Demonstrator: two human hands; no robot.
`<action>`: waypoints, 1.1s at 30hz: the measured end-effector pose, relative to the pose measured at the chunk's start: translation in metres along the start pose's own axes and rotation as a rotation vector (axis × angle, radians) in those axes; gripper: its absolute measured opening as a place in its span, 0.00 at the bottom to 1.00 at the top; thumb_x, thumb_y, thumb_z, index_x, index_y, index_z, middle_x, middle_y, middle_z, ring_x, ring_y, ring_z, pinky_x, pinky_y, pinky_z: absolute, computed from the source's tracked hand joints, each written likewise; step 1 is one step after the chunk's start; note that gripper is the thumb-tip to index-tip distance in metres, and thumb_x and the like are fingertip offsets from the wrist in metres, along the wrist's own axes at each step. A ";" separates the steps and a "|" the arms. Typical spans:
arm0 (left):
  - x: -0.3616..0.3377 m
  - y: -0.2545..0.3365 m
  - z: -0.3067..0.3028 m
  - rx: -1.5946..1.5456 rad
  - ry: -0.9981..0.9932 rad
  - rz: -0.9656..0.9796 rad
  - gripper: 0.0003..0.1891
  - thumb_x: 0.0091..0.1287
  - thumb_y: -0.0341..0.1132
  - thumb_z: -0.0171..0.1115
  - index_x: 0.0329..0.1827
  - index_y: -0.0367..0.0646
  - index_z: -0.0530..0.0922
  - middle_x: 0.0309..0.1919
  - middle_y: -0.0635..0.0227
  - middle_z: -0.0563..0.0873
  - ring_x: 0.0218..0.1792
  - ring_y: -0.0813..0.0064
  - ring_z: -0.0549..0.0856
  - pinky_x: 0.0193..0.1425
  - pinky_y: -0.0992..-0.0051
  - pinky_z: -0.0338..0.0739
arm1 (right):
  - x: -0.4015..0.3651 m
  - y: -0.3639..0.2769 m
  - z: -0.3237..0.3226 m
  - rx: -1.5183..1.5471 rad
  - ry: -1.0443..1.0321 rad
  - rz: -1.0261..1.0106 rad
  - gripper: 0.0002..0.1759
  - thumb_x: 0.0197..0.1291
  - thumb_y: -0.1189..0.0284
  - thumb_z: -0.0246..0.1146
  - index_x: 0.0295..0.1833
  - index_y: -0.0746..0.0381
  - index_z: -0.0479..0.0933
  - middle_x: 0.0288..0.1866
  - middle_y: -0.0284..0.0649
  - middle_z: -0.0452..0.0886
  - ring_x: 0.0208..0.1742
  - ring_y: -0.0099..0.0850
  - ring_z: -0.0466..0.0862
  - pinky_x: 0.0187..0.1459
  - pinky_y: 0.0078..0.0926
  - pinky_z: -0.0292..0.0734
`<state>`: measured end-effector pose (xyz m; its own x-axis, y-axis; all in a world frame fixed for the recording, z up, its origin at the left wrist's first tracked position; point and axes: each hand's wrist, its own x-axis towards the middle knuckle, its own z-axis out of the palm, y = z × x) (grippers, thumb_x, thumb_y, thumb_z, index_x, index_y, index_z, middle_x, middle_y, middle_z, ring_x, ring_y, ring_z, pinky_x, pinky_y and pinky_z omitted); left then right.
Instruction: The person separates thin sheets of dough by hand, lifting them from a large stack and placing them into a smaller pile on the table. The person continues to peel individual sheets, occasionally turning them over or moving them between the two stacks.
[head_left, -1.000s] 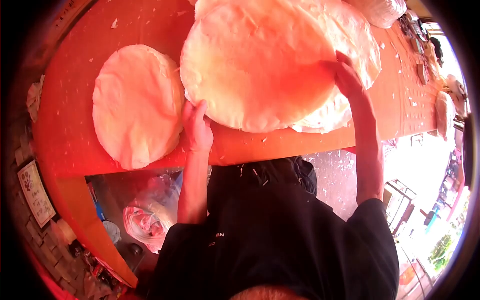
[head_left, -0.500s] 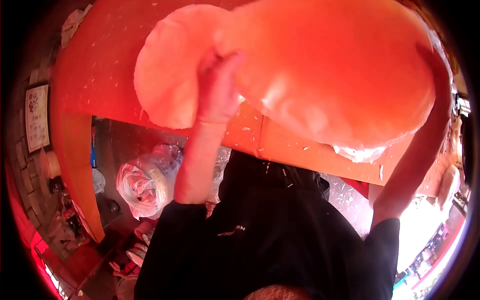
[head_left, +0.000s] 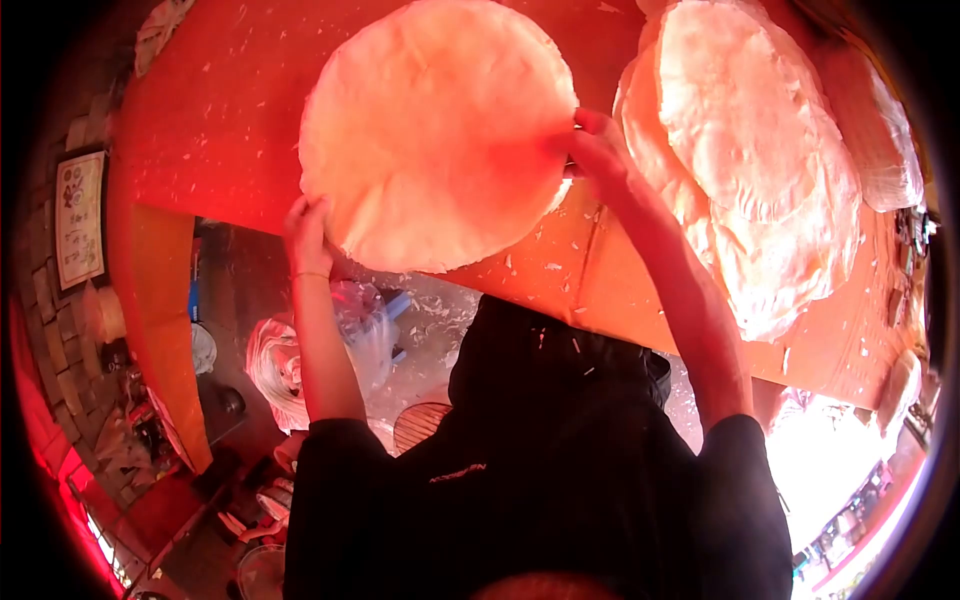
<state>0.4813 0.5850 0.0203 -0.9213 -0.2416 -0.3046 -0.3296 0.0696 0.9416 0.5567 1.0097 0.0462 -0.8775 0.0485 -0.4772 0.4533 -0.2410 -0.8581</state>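
Note:
A large round pale sheet [head_left: 440, 140], thin and slightly wrinkled, lies over the near edge of the red-lit table [head_left: 220, 130]. My left hand [head_left: 310, 238] grips its lower left rim, fingers closed at the edge. On the opposite side my right hand [head_left: 598, 152] has the right rim between thumb and fingers. To the right of that hand lies a pile of similar pale sheets [head_left: 760, 150], overlapping one another with uneven edges.
Small pale flakes are scattered over the tabletop and floor. A clear plastic bundle [head_left: 278, 365] sits below the table at left. A wrapped stack [head_left: 880, 140] stands at the far right. A framed sign [head_left: 80, 220] hangs on the brick wall.
The big sheet that was stretched between my hands has left them, and the pile at right now shows. Both hands have moved to opposite rims of the round sheet at left.

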 end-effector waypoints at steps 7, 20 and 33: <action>-0.034 0.013 0.016 -0.484 0.034 -0.082 0.27 0.74 0.47 0.51 0.68 0.37 0.68 0.63 0.58 0.76 0.61 0.59 0.78 0.65 0.61 0.73 | 0.027 0.007 -0.005 -0.792 0.632 -0.621 0.40 0.52 0.54 0.73 0.65 0.65 0.69 0.47 0.52 0.84 0.47 0.42 0.85 0.50 0.36 0.80; -0.023 -0.001 0.059 -0.477 0.022 -0.149 0.32 0.78 0.55 0.29 0.72 0.40 0.64 0.70 0.58 0.69 0.68 0.54 0.71 0.72 0.57 0.67 | 0.057 0.018 0.016 -0.570 0.653 -0.378 0.32 0.57 0.46 0.65 0.59 0.58 0.76 0.32 0.44 0.84 0.41 0.43 0.84 0.45 0.38 0.76; -0.042 0.001 0.042 -0.406 -0.034 -0.016 0.35 0.76 0.57 0.38 0.72 0.35 0.63 0.72 0.56 0.66 0.72 0.57 0.67 0.77 0.57 0.58 | -0.041 -0.031 -0.043 -0.439 0.605 -0.511 0.37 0.58 0.48 0.66 0.62 0.67 0.74 0.56 0.56 0.80 0.56 0.47 0.81 0.56 0.41 0.76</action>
<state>0.5111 0.6356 0.0277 -0.9255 -0.2067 -0.3174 -0.2416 -0.3231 0.9150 0.5855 1.0571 0.0847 -0.8123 0.5791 0.0701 0.1586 0.3349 -0.9288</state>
